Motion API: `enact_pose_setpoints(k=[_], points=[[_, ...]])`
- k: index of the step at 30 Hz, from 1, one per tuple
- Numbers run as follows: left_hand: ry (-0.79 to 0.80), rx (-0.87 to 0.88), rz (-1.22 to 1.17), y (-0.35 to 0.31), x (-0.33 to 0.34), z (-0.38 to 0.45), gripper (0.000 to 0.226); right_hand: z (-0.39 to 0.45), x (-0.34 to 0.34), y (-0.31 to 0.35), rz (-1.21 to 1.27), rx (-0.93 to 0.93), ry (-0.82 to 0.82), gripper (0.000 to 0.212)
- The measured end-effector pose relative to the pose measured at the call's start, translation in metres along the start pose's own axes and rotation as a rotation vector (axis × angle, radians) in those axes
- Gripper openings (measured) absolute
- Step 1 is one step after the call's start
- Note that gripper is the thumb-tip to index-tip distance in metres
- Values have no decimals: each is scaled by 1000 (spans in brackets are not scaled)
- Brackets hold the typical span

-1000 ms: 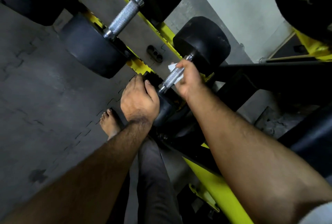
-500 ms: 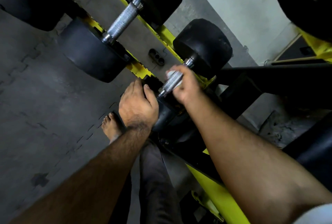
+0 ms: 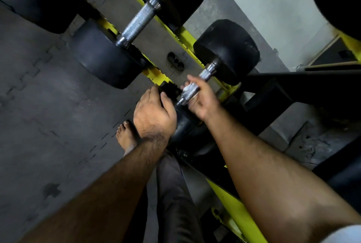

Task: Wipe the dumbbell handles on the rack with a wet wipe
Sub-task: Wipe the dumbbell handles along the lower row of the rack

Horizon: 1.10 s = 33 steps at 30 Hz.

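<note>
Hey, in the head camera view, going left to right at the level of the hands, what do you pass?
Bare foot → left hand resting on the near weight → dumbbell handle with the wet wipe → right hand → black rack beam.

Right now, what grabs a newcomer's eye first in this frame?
At centre, the right hand curls under the knurled dumbbell handle with a white wet wipe bunched against it. Beside it the left hand rests on that dumbbell's near black head. Up left, a second dumbbell's bare chrome handle gleams on the yellow rack.
</note>
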<state>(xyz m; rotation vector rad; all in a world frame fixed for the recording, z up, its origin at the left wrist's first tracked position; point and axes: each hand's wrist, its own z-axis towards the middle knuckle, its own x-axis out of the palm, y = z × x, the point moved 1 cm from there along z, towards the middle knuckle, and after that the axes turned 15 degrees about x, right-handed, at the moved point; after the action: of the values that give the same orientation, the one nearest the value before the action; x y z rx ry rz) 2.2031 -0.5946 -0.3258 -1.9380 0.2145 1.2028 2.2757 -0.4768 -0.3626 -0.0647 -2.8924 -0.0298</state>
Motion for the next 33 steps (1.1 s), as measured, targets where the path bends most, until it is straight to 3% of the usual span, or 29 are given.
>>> enact_pose_setpoints(k=[5,9,13,17,22,25,28,33], points=[[-7,-8,5,-2,-1,1,52,0,-1,6,-85,114,47,22],[7,8,10,-2,-3,0,51,8,-5,-8,122,21,155,19],[-4,13,14,-1,-2,1,50,7,-6,6,48,-31,144,20],[-6,7,9,-1,-1,0,52,4,0,30,234,-126,138,25],[11,-2,7,0,-1,1,53,3,1,13,99,-84,19,25],[16,4,14,1,-1,1,52,0,11,32,156,-135,-33,27],[30,8,27,1,-1,1,51,-1,9,14,42,-160,-127,21],[32,3,27,-1,-3,1,50,-13,-2,-10,-320,97,-167,28]])
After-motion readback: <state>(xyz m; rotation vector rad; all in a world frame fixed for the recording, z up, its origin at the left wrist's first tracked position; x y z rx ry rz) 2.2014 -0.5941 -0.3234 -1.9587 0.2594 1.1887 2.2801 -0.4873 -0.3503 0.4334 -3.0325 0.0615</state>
